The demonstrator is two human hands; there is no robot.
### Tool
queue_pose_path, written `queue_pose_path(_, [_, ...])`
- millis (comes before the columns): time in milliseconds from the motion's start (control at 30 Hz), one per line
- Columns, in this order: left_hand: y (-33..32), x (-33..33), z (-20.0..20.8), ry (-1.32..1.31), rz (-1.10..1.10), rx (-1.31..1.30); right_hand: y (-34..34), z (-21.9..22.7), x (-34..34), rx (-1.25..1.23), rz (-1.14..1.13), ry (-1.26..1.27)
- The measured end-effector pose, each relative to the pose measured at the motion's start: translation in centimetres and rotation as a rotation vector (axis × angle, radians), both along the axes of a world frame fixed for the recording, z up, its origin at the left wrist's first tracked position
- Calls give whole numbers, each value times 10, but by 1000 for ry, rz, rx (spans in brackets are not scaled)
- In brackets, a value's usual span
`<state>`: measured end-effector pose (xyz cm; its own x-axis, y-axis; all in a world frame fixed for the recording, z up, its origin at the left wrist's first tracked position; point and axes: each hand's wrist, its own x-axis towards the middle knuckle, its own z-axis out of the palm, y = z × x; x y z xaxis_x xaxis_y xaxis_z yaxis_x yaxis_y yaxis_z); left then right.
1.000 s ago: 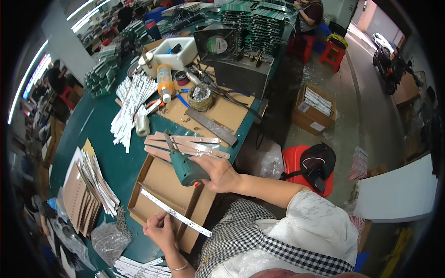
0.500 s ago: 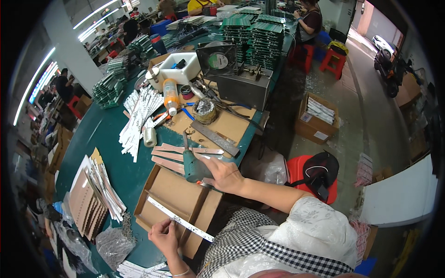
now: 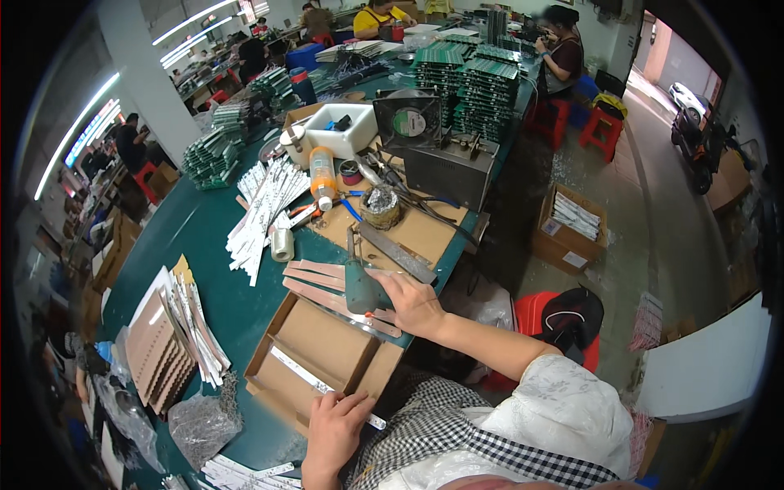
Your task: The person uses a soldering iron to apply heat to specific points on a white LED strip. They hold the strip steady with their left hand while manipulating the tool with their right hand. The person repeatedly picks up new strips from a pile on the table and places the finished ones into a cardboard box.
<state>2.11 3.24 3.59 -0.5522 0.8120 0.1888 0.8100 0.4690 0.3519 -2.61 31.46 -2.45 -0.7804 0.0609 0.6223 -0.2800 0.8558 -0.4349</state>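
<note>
My right hand (image 3: 418,304) is closed on a green pistol-shaped hand tool (image 3: 360,286), whose metal tip points away from me. Beneath and beside this tool lie several copper-pink strips (image 3: 318,279). An open cardboard box (image 3: 306,322) stands at the table's near edge, and a narrow white strip (image 3: 299,369) with small dark marks lies slantwise across it. My left hand (image 3: 336,429) rests over the near part of that strip, fingers bent onto it. Its fingertips partly hide the strip, whose near end shows beyond them.
White strips (image 3: 265,204) are heaped beyond the box, near a tape roll (image 3: 282,245). Stacked pink and white strip panels (image 3: 159,347) and a plastic bag (image 3: 204,429) lie left. A solder-like pot (image 3: 381,206), flat metal bar (image 3: 398,251) and fan unit (image 3: 445,167) stand farther off.
My left hand has moved right along the white strip toward its near end. My right hand stays at the green tool. The whole view has shifted slightly.
</note>
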Motion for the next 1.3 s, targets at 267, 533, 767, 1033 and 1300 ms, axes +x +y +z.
queue_pose_path(267, [-3,-3,1,36,-39,-19,6,-11,1,-27,-23,33])
queue_pose_path(533, [-8,-1,-3,76,-51,-102,-1,-23,10,69,-6,205])
queue_pose_path(767, [-8,-1,0,89,-63,-108,-5,-23,13,59,35,167])
queue_pose_path(1033, [-9,4,8,139,-70,-167,-3,-24,8,124,35,295])
queue_pose_path(1300, [-9,11,16,154,-65,-195,-6,-21,12,123,11,270])
